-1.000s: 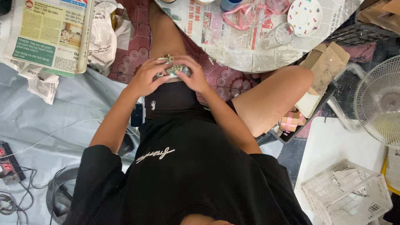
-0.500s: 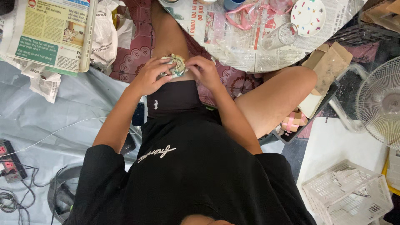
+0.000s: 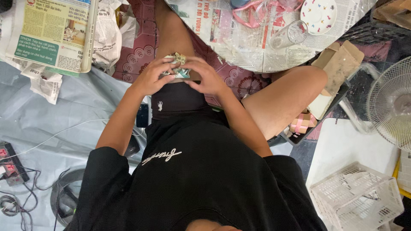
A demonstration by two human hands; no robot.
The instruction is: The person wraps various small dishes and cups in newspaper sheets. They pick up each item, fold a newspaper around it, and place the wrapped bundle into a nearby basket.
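I sit on the floor and look down at my lap. Both hands meet on my left thigh, around a small object wrapped in crumpled newspaper (image 3: 176, 65). My left hand (image 3: 152, 77) cups it from the left, fingers curled over the paper. My right hand (image 3: 205, 77) presses on it from the right, fingertips touching the wrap. What lies inside the paper is hidden.
A round low table (image 3: 257, 47) covered with newspaper and clear plastic holds a clear glass (image 3: 290, 34), a dotted white plate (image 3: 319, 12) and pink ribbon. Folded newspapers (image 3: 51, 34) lie at left, a fan (image 3: 391, 102) and white plastic basket (image 3: 357, 199) at right, cables and a power strip (image 3: 10, 164) lower left.
My hands have kept turning and pressing the paper-wrapped object on my thigh; the view shifted slightly downward. Nothing else moved.
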